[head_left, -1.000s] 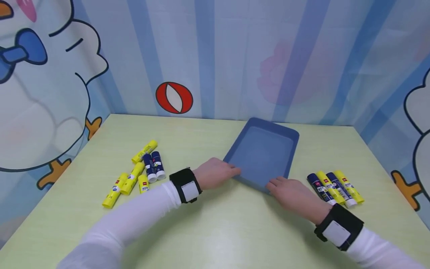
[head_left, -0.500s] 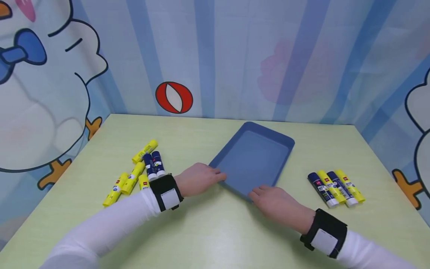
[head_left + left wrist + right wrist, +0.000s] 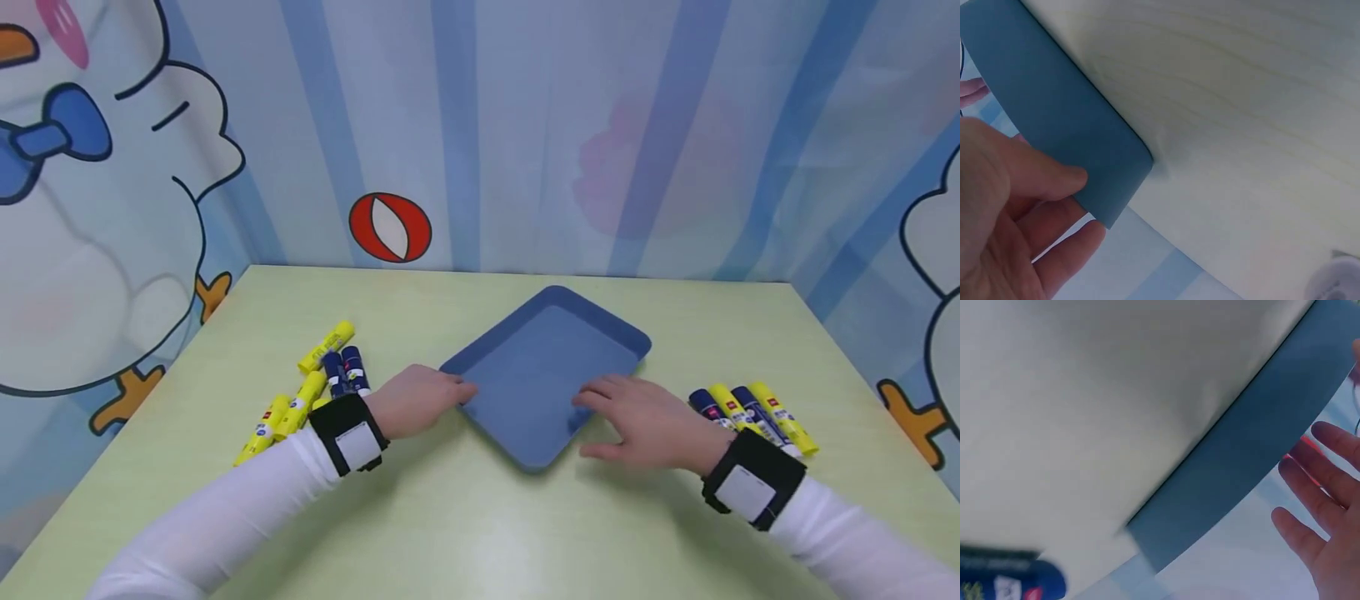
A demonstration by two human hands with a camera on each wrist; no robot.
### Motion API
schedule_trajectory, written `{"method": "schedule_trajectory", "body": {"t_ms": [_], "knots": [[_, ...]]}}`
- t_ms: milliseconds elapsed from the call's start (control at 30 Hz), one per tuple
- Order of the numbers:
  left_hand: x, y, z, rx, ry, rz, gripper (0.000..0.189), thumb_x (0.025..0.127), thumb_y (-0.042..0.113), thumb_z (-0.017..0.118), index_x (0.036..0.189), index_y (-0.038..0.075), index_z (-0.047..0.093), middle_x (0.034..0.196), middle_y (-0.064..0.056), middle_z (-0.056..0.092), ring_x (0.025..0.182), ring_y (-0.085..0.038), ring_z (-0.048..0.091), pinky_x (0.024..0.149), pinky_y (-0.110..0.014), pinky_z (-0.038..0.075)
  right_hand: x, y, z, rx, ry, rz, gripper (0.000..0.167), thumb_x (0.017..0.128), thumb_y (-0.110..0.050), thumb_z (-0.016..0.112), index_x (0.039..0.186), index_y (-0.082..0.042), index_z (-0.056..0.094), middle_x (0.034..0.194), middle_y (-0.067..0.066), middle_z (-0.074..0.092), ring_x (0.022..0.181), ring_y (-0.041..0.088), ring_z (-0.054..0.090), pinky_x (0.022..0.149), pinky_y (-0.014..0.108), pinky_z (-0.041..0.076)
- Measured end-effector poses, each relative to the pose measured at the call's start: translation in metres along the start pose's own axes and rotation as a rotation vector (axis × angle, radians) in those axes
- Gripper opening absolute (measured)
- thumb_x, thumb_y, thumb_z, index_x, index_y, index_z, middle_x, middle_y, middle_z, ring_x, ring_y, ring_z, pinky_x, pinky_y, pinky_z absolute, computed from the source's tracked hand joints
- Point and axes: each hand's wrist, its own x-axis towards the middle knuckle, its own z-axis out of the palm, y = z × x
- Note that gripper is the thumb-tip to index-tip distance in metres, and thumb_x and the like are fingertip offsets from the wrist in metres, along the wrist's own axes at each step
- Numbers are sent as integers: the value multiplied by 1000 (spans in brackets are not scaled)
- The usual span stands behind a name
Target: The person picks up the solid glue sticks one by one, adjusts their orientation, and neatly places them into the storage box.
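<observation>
A blue rectangular tray point(image 3: 547, 383) lies turned on the table with one corner toward me and nothing in it. At its left corner my left hand point(image 3: 420, 402) pinches the rim; in the left wrist view the thumb presses the outer wall point(image 3: 1072, 112) and fingers reach over the edge. My right hand point(image 3: 648, 421) hovers by the near right side, fingers spread and holding nothing. In the right wrist view its fingertips point(image 3: 1288, 465) are right at the tray's upper edge.
Yellow glue sticks point(image 3: 327, 347) and navy ones point(image 3: 356, 369) lie loosely at left, partly behind the left wrist. At right, navy and yellow glue sticks point(image 3: 782, 417) lie side by side, partly behind the right hand. A printed curtain point(image 3: 517, 150) stands behind the table point(image 3: 480, 533).
The tray has slid left and toward me and turned, its long sides now more slanted. My right hand has let go of its near edge and moved right; the left hand has kept its grip.
</observation>
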Motion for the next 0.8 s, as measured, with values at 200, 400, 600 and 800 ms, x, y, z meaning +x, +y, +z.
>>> {"method": "schedule_trajectory", "body": {"t_ms": [200,400,600,800], "knots": [[-6,-10,1,-84,-29,-82,34,82,-19,57,102,8,62,93,-4,69,84,-19,67,74,-30,55,-11,39,-1,-71,30,94,52,83,-30,77,124,-1,60,116,13,60,106,30,59,86,45,51],[-9,-18,3,-141,-32,-108,37,81,-21,55,103,8,63,96,-4,69,89,-20,67,78,-32,54,-19,58,3,-104,50,120,41,84,-21,77,116,1,64,107,15,63,97,30,62,81,44,53],[-11,-28,6,-210,12,-119,35,80,-21,52,91,11,63,92,-1,68,84,-17,64,78,-32,54,-18,55,6,-109,78,44,14,82,-11,77,87,-8,65,77,-1,56,68,14,54,61,32,51],[-7,-39,9,-258,4,-181,31,82,-16,53,81,13,59,80,0,60,72,-16,52,68,-28,48,-18,43,9,-113,29,42,16,82,-13,78,80,-13,61,70,-7,46,59,7,43,53,26,42]]}}
